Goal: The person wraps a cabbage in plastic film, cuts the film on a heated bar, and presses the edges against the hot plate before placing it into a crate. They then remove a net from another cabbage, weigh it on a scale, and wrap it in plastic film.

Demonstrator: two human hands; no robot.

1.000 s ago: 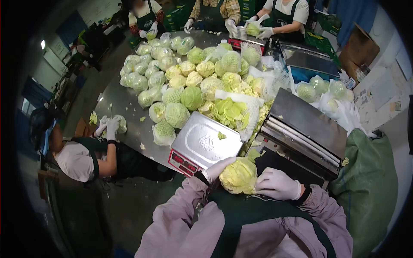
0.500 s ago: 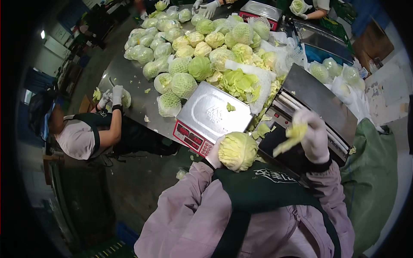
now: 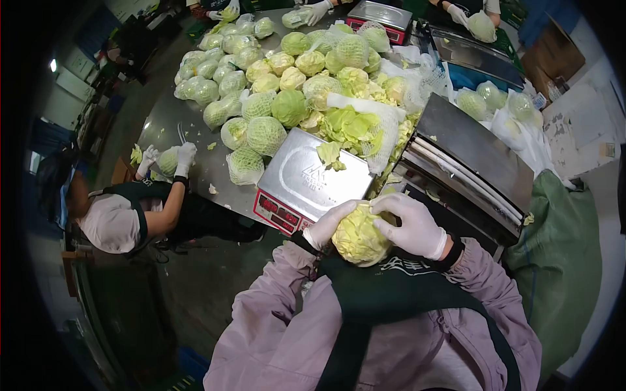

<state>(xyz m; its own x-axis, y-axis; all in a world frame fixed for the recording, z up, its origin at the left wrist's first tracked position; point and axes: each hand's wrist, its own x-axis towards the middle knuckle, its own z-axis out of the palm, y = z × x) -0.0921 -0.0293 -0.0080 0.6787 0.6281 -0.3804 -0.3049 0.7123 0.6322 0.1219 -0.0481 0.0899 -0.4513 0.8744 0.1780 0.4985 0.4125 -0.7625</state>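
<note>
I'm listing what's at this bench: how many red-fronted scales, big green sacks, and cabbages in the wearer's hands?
Scales: 2, near scale and far scale
Green sack: 1
Cabbage, between left hand and right hand: 1
Total: 4

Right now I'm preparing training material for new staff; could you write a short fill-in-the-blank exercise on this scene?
The white-gloved left hand and white-gloved right hand both touch one round, pale-green ____.
The flat silver metal scale has a front panel framed in ____.
The bulging green sack is at the picture's ____ side.

Missing words: cabbage; red; right.
</note>
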